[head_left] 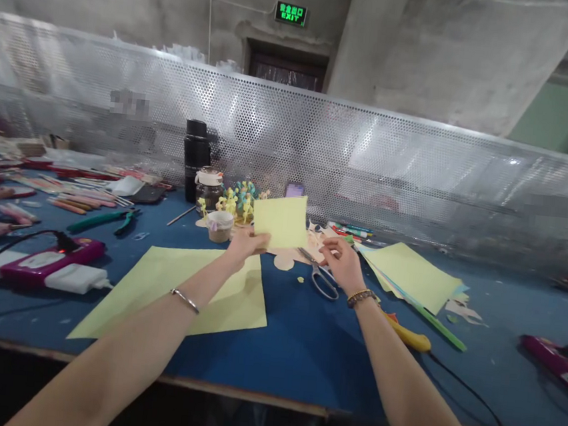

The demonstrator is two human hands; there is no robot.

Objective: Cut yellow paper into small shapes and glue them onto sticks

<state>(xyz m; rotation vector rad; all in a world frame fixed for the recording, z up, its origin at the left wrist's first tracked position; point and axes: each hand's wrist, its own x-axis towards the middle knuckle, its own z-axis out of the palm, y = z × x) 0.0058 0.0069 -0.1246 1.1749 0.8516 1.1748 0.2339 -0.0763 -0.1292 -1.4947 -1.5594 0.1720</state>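
A small square sheet of pale yellow foam or paper (280, 221) is held up by its lower left edge, pinched in my left hand (247, 244). To the right, my right hand (343, 262) has its fingers curled together; whether anything is between the tips I cannot tell. Grey-handled scissors (324, 285) are just below and left of that hand, partly hidden by it. Beneath my left forearm lies a large yellow sheet (235, 302), flat on the blue table (295, 355). A pale round cutout (284, 262) and a tiny yellow scrap (300, 279) rest between the hands.
Stacked yellow sheets (413, 272), a green cutter (441, 327) and a yellow corded tool (410, 336) lie at right. Behind are a black bottle (195, 164), a glass jar (209, 192), a small tub (220, 227) and small figures (235, 201). Pliers (107, 219) and a purple power strip (53, 261) are left.
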